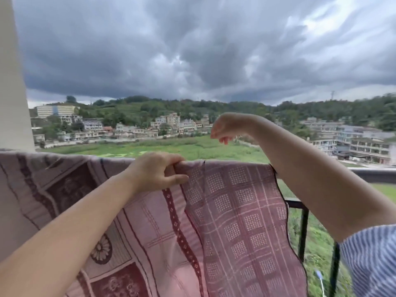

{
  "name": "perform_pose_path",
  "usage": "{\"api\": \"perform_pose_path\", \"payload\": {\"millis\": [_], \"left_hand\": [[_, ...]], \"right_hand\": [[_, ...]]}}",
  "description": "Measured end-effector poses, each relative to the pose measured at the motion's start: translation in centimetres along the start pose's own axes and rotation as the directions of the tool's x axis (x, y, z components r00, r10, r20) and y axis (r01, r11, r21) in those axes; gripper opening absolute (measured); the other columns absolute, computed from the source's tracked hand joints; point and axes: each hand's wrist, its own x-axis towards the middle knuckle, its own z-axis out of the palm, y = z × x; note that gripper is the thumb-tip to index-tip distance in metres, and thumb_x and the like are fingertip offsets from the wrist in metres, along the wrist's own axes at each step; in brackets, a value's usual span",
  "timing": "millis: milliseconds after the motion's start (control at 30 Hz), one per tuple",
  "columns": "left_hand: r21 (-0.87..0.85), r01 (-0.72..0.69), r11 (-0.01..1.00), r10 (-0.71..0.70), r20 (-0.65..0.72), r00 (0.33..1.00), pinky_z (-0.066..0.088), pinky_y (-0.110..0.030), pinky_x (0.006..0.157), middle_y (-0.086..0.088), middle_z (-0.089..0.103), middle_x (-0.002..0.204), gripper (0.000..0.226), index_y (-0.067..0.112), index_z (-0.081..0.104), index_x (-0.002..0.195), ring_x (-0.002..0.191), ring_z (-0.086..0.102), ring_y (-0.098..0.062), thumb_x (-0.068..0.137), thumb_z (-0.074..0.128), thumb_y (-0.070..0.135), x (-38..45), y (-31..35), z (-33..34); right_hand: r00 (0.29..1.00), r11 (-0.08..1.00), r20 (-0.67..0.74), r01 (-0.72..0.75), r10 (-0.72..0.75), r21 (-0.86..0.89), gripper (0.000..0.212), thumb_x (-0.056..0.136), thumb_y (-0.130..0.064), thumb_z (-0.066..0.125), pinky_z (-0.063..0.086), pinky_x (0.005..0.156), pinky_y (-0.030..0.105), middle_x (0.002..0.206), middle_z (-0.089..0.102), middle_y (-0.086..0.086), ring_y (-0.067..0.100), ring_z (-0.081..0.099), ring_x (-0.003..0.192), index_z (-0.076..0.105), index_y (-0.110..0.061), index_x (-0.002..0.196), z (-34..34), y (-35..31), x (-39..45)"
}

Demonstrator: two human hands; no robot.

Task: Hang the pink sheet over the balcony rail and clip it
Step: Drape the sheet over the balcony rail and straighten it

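The pink sheet (pixel 233 213), patterned with dark red checks and flowers, hangs draped over the balcony rail (pixel 372 175) and covers it from the left wall to about the middle right. My left hand (pixel 157 173) pinches a fold of the sheet at the top of the rail. My right hand (pixel 227 128) is raised above and beyond the rail, bent down at the wrist, fingers loosely curled, and I see nothing held in it. No clip is visible.
A white pillar (pixel 12 82) stands at the left end of the rail. Black upright bars (pixel 303 230) show below the bare rail on the right. Beyond lie a green field, buildings and a dark cloudy sky. A striped blue sleeve (pixel 372 260) fills the lower right.
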Motion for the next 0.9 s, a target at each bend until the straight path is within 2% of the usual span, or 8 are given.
{"api": "perform_pose_path", "payload": {"millis": [133, 233, 300, 400, 533, 633, 767, 900], "left_hand": [[0.002, 0.069, 0.998, -0.069, -0.072, 0.995, 0.037, -0.043, 0.102, -0.001, 0.057, 0.13, 0.052, 0.028, 0.046, 0.13, 0.12, 0.052, -0.019, 0.085, 0.037, 0.053, -0.6, 0.9, 0.5], [0.13, 0.142, 0.981, -0.136, -0.05, 0.989, 0.017, -0.053, 0.111, -0.002, 0.043, 0.142, 0.048, 0.029, 0.042, 0.132, 0.132, 0.035, -0.019, 0.091, 0.032, 0.051, -0.8, 1.9, 0.4], [0.253, 0.213, 0.944, -0.204, -0.061, 0.977, 0.019, -0.05, 0.108, -0.004, 0.036, 0.138, 0.05, 0.029, 0.046, 0.128, 0.129, 0.027, -0.024, 0.088, 0.033, 0.055, -0.7, 2.8, 0.2], [0.315, 0.27, 0.91, -0.252, -0.097, 0.963, 0.029, -0.046, 0.101, -0.009, 0.04, 0.125, 0.048, 0.02, 0.053, 0.12, 0.119, 0.033, -0.029, 0.087, 0.04, 0.052, -0.7, 3.9, 0.3], [0.307, 0.299, 0.903, -0.248, -0.195, 0.949, 0.035, -0.045, 0.096, -0.016, 0.048, 0.122, 0.045, 0.012, 0.051, 0.124, 0.116, 0.041, -0.033, 0.089, 0.045, 0.041, -1.3, 5.7, 1.0], [0.355, 0.282, 0.891, -0.184, -0.285, 0.941, 0.041, -0.044, 0.09, -0.022, 0.057, 0.117, 0.039, 0.01, 0.048, 0.124, 0.109, 0.051, -0.036, 0.091, 0.048, 0.03, -1.5, 7.2, 1.3], [0.379, 0.253, 0.89, -0.139, -0.303, 0.943, 0.042, -0.043, 0.087, -0.026, 0.062, 0.105, 0.043, 0.01, 0.044, 0.126, 0.1, 0.056, -0.037, 0.091, 0.045, 0.035, -2.5, 7.7, 1.4], [0.551, 0.184, 0.814, -0.146, -0.112, 0.983, 0.039, -0.043, 0.095, -0.026, 0.05, 0.126, 0.083, 0.018, 0.018, 0.142, 0.111, 0.051, -0.038, 0.079, 0.037, 0.068, -3.9, 8.1, 2.2]], "right_hand": [[0.761, 0.984, -0.645, 0.156, -0.065, 0.085, 0.032, 0.088, -0.026, 0.052, 0.056, 0.074, 0.038, 0.086, 0.07, 0.019, 0.021, 0.061, 0.072, 0.066, 0.002, 0.09, 2.3, 0.6, -8.0], [0.558, 0.973, -0.83, 0.195, -0.006, 0.124, 0.054, 0.077, -0.053, 0.05, 0.047, 0.055, 0.022, 0.067, 0.064, 0.009, 0.018, 0.054, 0.058, 0.065, -0.002, 0.077, 9.1, 1.3, -15.5], [0.705, 0.974, -0.693, 0.015, 0.149, 0.225, 0.08, 0.068, -0.071, 0.044, 0.052, 0.076, 0.034, 0.095, 0.066, 0.013, 0.024, 0.061, 0.085, 0.06, -0.001, 0.105, 14.5, 1.8, -18.1], [0.892, 0.842, -0.149, -0.331, 0.426, 0.426, 0.111, 0.053, -0.065, 0.067, 0.03, 0.111, 0.04, 0.142, 0.039, 0.008, 0.022, 0.036, 0.131, 0.024, -0.01, 0.14, 22.1, 2.3, -18.4], [0.904, 0.535, 0.252, -0.41, 0.344, 0.739, 0.091, 0.052, -0.041, 0.083, 0.044, 0.101, 0.041, 0.116, 0.061, -0.003, 0.013, 0.058, 0.107, 0.041, -0.017, 0.129, 28.5, 1.3, -17.8], [0.902, 0.524, 0.245, -0.409, 0.356, 0.747, 0.021, 0.082, -0.015, 0.059, 0.052, 0.08, 0.035, 0.09, 0.066, 0.009, 0.021, 0.062, 0.084, 0.066, -0.004, 0.099, 29.9, -1.3, -17.6], [0.864, 0.41, 0.239, -0.432, 0.443, 0.803, 0.025, 0.087, 0.0, 0.038, 0.055, 0.073, 0.042, 0.078, 0.064, 0.011, 0.027, 0.061, 0.076, 0.063, 0.0, 0.081, 27.8, 0.5, -18.0], [0.874, 0.57, 0.132, -0.413, 0.468, 0.711, 0.026, 0.088, 0.0, 0.037, 0.053, 0.082, 0.048, 0.09, 0.066, 0.02, 0.038, 0.062, 0.089, 0.063, 0.0, 0.086, 21.4, 4.1, -20.9]]}}
